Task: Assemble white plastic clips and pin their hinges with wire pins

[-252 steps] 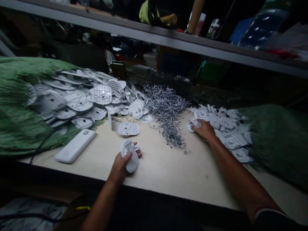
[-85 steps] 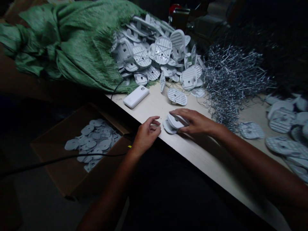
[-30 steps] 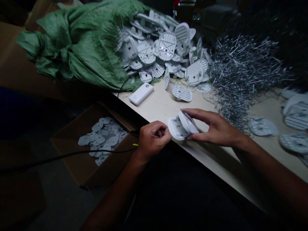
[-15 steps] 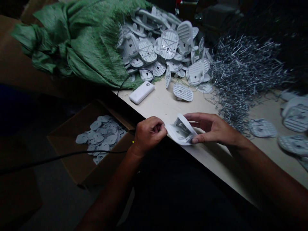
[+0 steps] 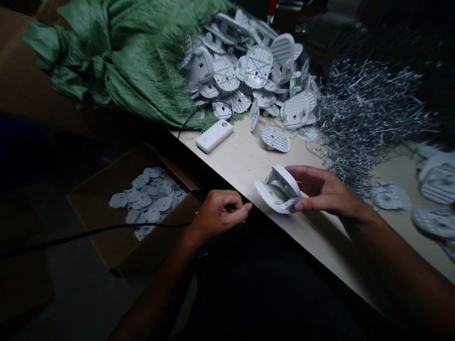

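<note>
- White clip [image 5: 277,195]: nearer the wearer than the power bank [image 5: 214,136] and to its right, plates parted.
- Right hand [image 5: 325,192]: thumb and fingers closed on the clip.
- Left hand [image 5: 225,210]: on the power bank's near side, fingers curled; cannot tell if anything is inside.
- Metal pins [image 5: 366,113]: right of the power bank.

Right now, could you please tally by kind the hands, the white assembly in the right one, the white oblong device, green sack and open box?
Left hand and right hand: 2
Held white assembly: 1
White oblong device: 1
Green sack: 1
Open cardboard box: 1
Total: 6
</note>
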`<state>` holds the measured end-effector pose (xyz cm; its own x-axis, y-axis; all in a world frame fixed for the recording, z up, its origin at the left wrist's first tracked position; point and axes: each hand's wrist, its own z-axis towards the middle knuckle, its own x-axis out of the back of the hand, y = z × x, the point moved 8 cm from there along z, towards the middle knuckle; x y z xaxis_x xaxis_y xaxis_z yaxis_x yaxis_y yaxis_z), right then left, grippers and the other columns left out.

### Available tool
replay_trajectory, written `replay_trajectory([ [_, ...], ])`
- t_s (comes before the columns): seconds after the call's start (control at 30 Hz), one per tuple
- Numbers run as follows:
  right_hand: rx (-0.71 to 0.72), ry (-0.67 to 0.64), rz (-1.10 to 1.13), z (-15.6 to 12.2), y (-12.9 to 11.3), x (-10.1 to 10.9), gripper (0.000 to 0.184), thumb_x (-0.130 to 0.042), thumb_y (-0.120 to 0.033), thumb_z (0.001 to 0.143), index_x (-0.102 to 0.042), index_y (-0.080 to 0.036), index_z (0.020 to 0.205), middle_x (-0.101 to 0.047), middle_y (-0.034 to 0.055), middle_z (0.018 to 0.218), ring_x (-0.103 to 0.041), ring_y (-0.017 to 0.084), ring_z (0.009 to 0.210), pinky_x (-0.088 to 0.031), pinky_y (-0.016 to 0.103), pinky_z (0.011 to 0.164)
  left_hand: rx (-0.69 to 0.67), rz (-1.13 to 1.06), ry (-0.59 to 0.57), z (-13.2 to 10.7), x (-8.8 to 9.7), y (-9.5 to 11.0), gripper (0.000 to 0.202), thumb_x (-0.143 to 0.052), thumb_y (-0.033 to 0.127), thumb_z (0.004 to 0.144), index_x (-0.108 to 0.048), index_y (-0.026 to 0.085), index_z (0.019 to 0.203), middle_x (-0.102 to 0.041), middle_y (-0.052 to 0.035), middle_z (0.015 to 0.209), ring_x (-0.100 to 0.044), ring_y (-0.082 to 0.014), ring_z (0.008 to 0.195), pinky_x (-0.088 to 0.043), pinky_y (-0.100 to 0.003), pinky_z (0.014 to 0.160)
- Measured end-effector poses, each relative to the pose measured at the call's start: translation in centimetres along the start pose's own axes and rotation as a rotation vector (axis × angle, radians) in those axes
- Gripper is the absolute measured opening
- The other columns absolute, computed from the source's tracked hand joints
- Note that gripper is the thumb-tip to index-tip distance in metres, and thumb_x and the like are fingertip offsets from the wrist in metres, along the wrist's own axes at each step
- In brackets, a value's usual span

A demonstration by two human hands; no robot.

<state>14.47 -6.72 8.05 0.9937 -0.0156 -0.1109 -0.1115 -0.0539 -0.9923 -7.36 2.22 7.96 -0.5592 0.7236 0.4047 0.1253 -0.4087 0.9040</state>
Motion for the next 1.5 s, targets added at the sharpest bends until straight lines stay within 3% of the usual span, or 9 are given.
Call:
replay_trajectory([
  [0.1, 0.019, -0.003, -0.034, 0.0, -0.4, 0.2, 0.075, -0.106, -0.018, 0.062, -0.079, -0.032, 0.132, -0.076, 0.008, 0.142, -0.067, 0.034, 0.139, -0.049, 0.058, 0.124, -0.04, -0.004, 0.052, 0.4, 0.1, 0.3, 0.032, -0.075, 0.029, 0.095, -0.068, 0.016, 0.066, -0.064, 0.0, 0.063, -0.056, -0.0088, 0.057, -0.04, -0.021, 0.056],
  [0.17, 0.023, -0.004, -0.048, -0.1, -0.5, 0.4, 0.077, -0.106, -0.019, 0.063, -0.079, -0.032, 0.134, -0.076, 0.008, 0.14, -0.069, 0.033, 0.135, -0.049, 0.059, 0.124, -0.046, -0.061, 0.1, 0.6, 0.4, 0.5, 0.014, -0.079, 0.029, 0.092, -0.078, 0.016, 0.086, -0.072, -0.002, 0.074, -0.064, -0.0108, 0.064, -0.048, -0.02, 0.061],
  [0.27, 0.026, -0.013, -0.052, -0.2, -0.5, 0.4, 0.077, -0.105, -0.02, 0.064, -0.078, -0.032, 0.134, -0.077, 0.0081, 0.14, -0.072, 0.032, 0.13, -0.049, 0.06, 0.124, -0.063, -0.164, 0.188, 0.8, 1.2, 1.1, 0.033, -0.083, 0.029, 0.089, -0.079, 0.015, 0.118, -0.079, -0.0061, 0.093, -0.074, -0.0152, 0.08, -0.06, -0.021, 0.069],
  [0.33, 0.03, -0.02, -0.044, -0.2, -0.5, 0.1, 0.076, -0.105, -0.02, 0.064, -0.079, -0.033, 0.133, -0.076, 0.0077, 0.14, -0.072, 0.032, 0.131, -0.049, 0.06, 0.124, -0.093, -0.193, 0.203, 1.0, 1.3, 1.8, 0.039, -0.082, 0.029, 0.091, -0.078, 0.015, 0.127, -0.081, -0.0092, 0.105, -0.078, -0.0181, 0.091, -0.064, -0.023, 0.075],
  [0.47, 0.023, -0.027, -0.021, -0.2, -0.5, -0.3, 0.074, -0.105, -0.019, 0.063, -0.08, -0.034, 0.131, -0.077, 0.0062, 0.14, -0.071, 0.033, 0.132, -0.05, 0.058, 0.123, -0.183, -0.165, 0.188, 1.4, 1.2, 3.1, 0.03, -0.079, 0.027, 0.094, -0.082, 0.017, 0.122, -0.084, -0.0106, 0.114, -0.08, -0.0196, 0.097, -0.065, -0.024, 0.08],
  [0.73, -0.058, -0.003, 0.046, -0.6, 0.7, -0.4, 0.074, -0.106, -0.021, 0.061, -0.081, -0.032, 0.13, -0.078, 0.0077, 0.137, -0.077, 0.032, 0.123, -0.049, 0.057, 0.123, -0.213, -0.143, 0.292, 1.6, 1.2, 2.7, 0.015, -0.072, 0.021, 0.1, -0.087, 0.019, 0.102, -0.086, -0.006, 0.093, -0.081, -0.0167, 0.08, -0.063, -0.023, 0.076],
  [0.87, -0.079, 0.009, 0.085, -0.8, 1.4, -0.2, 0.078, -0.107, -0.022, 0.058, -0.08, -0.031, 0.131, -0.077, 0.0088, 0.139, -0.073, 0.034, 0.131, -0.051, 0.056, 0.121, -0.252, -0.121, 0.301, 1.4, 1.5, 3.2, 0.015, -0.072, 0.019, 0.1, -0.087, 0.018, 0.104, -0.086, -0.0065, 0.096, -0.082, -0.0163, 0.082, -0.063, -0.022, 0.078],
  [1.03, -0.076, 0.014, 0.106, -0.7, 1.6, 0.0, 0.08, -0.107, -0.021, 0.057, -0.079, -0.029, 0.131, -0.076, 0.0103, 0.142, -0.068, 0.036, 0.138, -0.052, 0.055, 0.12, -0.331, -0.128, 0.249, 1.3, 1.9, 3.9, 0.022, -0.086, 0.024, 0.089, -0.086, 0.019, 0.111, -0.086, -0.0089, 0.102, -0.083, -0.0202, 0.088, -0.064, -0.025, 0.081],
  [1.5, -0.074, 0.009, 0.077, -0.3, 1.3, -0.4, 0.079, -0.106, -0.02, 0.059, -0.079, -0.033, 0.132, -0.079, 0.0082, 0.136, -0.075, 0.033, 0.127, -0.055, 0.054, 0.116, -0.196, -0.211, 0.311, 1.3, 2.0, 2.1, 0.016, -0.082, 0.026, 0.092, -0.089, 0.02, 0.104, -0.086, -0.0079, 0.098, -0.082, -0.0206, 0.084, -0.064, -0.026, 0.077],
])
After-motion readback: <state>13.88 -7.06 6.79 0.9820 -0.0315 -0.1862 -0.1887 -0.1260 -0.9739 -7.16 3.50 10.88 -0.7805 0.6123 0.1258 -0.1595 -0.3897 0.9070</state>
